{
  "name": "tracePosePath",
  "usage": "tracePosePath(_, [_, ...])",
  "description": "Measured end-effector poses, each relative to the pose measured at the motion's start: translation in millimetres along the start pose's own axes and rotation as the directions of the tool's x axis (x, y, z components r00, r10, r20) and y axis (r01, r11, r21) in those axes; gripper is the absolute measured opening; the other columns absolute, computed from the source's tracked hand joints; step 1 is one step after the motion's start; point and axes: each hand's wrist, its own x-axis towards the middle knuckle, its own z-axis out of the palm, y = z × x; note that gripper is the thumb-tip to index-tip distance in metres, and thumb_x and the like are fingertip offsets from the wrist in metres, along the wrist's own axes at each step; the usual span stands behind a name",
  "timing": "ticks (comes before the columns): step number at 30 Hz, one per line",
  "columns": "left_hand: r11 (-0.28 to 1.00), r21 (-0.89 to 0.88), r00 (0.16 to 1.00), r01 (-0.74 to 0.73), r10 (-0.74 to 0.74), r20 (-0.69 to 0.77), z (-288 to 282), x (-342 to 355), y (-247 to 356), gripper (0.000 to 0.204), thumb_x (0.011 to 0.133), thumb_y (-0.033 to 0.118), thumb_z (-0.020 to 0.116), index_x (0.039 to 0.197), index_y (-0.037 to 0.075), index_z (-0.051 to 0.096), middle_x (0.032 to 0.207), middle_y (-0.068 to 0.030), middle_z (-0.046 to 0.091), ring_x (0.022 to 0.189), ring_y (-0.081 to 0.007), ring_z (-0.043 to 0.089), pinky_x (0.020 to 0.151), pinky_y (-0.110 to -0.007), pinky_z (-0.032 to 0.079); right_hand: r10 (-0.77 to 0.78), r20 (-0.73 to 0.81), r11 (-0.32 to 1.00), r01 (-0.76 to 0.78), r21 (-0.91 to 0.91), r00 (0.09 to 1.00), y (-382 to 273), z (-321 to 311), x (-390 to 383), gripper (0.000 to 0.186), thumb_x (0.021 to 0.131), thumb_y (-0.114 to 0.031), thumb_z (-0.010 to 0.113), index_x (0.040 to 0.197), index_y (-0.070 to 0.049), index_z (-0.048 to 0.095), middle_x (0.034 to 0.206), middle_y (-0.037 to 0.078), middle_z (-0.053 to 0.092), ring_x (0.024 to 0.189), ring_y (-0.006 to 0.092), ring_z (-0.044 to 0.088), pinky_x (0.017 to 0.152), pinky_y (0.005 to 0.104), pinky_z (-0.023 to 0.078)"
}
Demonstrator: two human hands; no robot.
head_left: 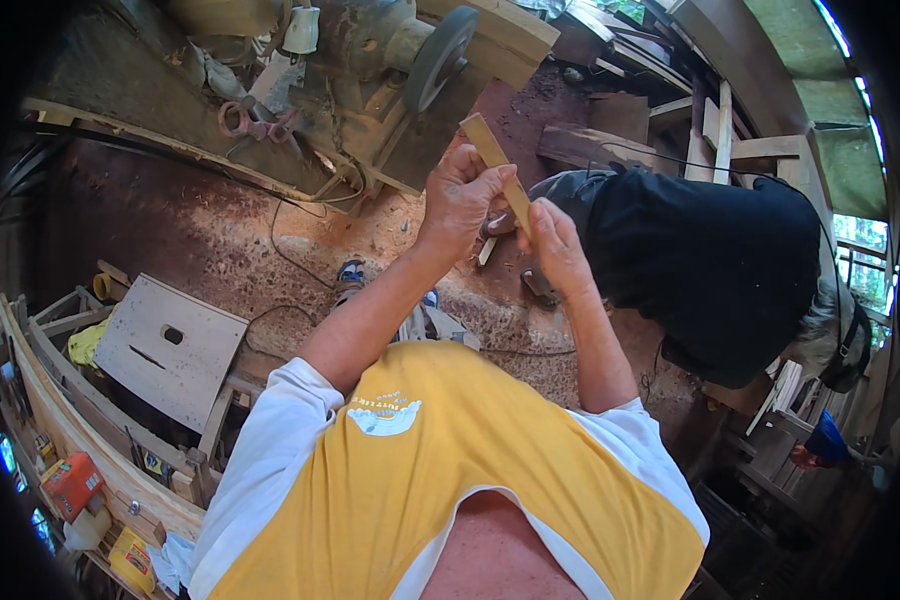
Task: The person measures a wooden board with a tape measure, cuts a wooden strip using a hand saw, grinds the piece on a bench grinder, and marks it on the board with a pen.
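Strip (519,202) of wood, in the head view: it slants away out in front of me, near the wheel (442,60). My left hand (462,203) pinches it between thumb and fingers partway along; my right hand (558,246) grips its nearer end, closed on it. Down at my left stand an orange box (72,487) and a yellow jug (131,560); what they hold I cannot tell. A person (715,265) in black bends over at my right.
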Motion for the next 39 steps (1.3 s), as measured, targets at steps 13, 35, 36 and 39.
tracePosePath(13, [0.989, 0.142, 0.995, -0.038, 0.051, -0.086, -8.5, 21.6, 2.4, 0.018, 0.104, 0.023, 0.071, 0.099, 0.006, 0.075, 0.082, 0.0035, 0.067, 0.075, -0.0051, 0.063, 0.066, -0.023, 0.052, 0.069, 0.188, 0.989, -0.042, -0.144, 0.98, 0.9, -21.4, 70.8, 0.044, 0.111, -0.05, 0.053, 0.092, -0.011, 0.062, 0.075, -0.006, 0.053, 0.066, 0.0042, 0.047, 0.06, 0.0225, 0.041])
tracePosePath(35, [0.164, 0.925, 0.877, -0.342, 0.41, 0.251, -78.0, 5.3, 66.3, 0.017, 0.097, 0.013, 0.066, 0.09, -0.002, 0.064, 0.082, -0.0205, 0.063, 0.069, -0.038, 0.06, 0.065, -0.042, 0.049, -0.156, 0.029, 0.892, 0.128, 0.434, 0.987, 76.3, 190.3, 68.7, 0.042, 0.113, -0.032, 0.048, 0.145, -0.006, 0.056, 0.13, 0.003, 0.064, 0.117, 0.0143, 0.059, 0.1, 0.0322, 0.049])
tracePosePath(36, [0.163, 0.926, 0.876, -0.34, 0.412, 0.25, -80.2, 4.1, 66.6, 0.017, 0.097, 0.013, 0.066, 0.09, -0.002, 0.064, 0.082, -0.0205, 0.063, 0.069, -0.038, 0.06, 0.065, -0.042, 0.049, 0.102, 0.154, 0.793, -0.174, 0.584, 0.983, 70.7, 190.4, 67.8, 0.043, 0.113, -0.033, 0.048, 0.146, -0.007, 0.055, 0.129, 0.002, 0.064, 0.116, 0.014, 0.059, 0.1, 0.0318, 0.049])
tracePosePath(39, [0.121, 0.95, 0.911, -0.287, 0.342, 0.231, -84.4, 2.0, 67.7, 0.016, 0.097, 0.015, 0.063, 0.096, 0.0, 0.068, 0.091, -0.0236, 0.067, 0.086, -0.0467, 0.066, 0.072, -0.051, 0.052, 0.148, 0.174, 0.749, -0.225, 0.623, 0.974, 55.2, 192.1, 63.7, 0.05, 0.108, -0.029, 0.057, 0.152, -0.006, 0.049, 0.146, 0.011, 0.055, 0.135, 0.0217, 0.052, 0.111, 0.0375, 0.046])
